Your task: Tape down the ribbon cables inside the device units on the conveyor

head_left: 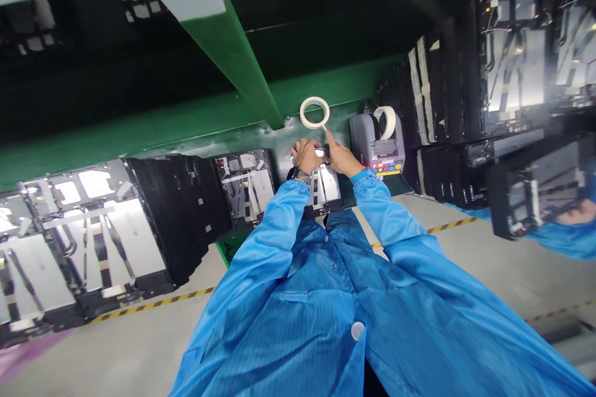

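Note:
A white paper tape roll (315, 113) sits just beyond the raised forefinger of my right hand (342, 158), and I cannot tell whether it rests on that finger. My left hand (307, 156), with a wristwatch on its wrist, closes around a small shiny metal piece (320, 152) between the hands. Below both hands lies a black-framed metal panel (323, 189) with tape strips on it. To the right stands a grey tape dispenser (376, 139) holding a wide pale roll, close to my right hand.
Stacks of black-framed panels (177, 217) stand on both sides, on a green-painted steel bench (139, 130). A green beam (233, 56) runs overhead in the view. The grey floor (488, 273) has a yellow-black tape line. A co-worker's blue sleeve (554, 236) shows at the right.

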